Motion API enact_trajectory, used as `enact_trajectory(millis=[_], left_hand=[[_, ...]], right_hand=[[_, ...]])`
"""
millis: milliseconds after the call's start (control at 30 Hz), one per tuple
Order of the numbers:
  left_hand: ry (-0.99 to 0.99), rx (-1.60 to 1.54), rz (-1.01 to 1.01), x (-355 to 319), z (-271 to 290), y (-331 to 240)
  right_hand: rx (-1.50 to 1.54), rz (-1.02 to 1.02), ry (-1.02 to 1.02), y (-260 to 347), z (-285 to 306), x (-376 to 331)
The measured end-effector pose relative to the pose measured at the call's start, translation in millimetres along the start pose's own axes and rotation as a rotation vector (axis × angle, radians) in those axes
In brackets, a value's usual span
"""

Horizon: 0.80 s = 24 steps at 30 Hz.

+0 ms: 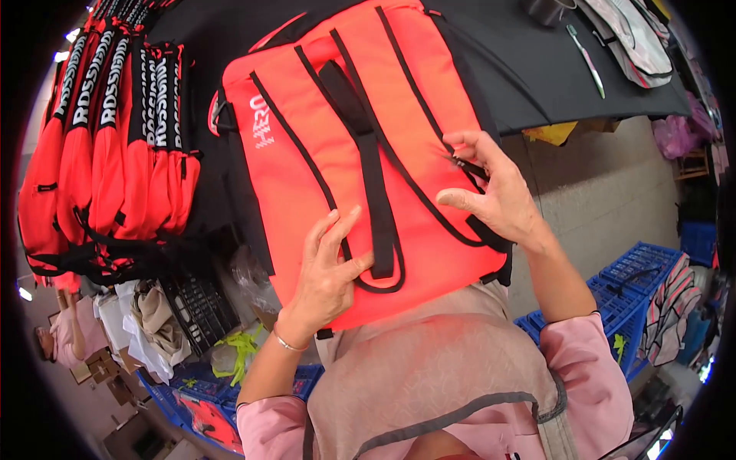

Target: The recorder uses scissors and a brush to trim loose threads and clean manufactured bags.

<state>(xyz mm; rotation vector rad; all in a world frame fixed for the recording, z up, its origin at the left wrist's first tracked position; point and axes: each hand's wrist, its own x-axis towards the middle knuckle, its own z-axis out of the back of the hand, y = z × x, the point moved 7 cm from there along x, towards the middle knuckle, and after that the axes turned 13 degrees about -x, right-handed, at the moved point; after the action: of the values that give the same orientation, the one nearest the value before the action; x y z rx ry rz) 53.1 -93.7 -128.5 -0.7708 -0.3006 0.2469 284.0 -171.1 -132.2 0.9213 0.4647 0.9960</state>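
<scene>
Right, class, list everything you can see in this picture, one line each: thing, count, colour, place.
backpack: one, bright orange with black straps, flat on the table in front of the person
folded bags: a stack, count unclear, orange and black, left end of the table
table: one, black cover, top of view
pen: one, green and white, top right on the table
crates: several, blue, on the floor at right and lower left
left hand: one, flat on the backpack's lower part, bracelet at the wrist
right hand: one, pinching something small and dark at the backpack's right strap
</scene>
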Motion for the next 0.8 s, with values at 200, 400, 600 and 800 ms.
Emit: enact_trajectory(millis=[200, 400, 600, 800], left_hand=[[-0.185, -0.299, 0.374, -38.4, 7.8, 5.6], [-0.315, -0.563, 0.352, -44.6, -11.6, 7.8], [-0.57, -0.813, 0.618, -54.4, -17.9, 26.1], [-0.353, -0.963, 0.708, -32.7, -30.2, 30.9]], right_hand=[[0.218, -0.216, 0.257, -18.3, -29.9, -18.5], [0.57, -0.337, 0.622, 19.7, -93.0, -47.7], [1.191, -0.333, 0.759, 26.8, -101.3, -73.1], [0.922, 0.078, 0.885, 16.7, -51.1, -91.3]])
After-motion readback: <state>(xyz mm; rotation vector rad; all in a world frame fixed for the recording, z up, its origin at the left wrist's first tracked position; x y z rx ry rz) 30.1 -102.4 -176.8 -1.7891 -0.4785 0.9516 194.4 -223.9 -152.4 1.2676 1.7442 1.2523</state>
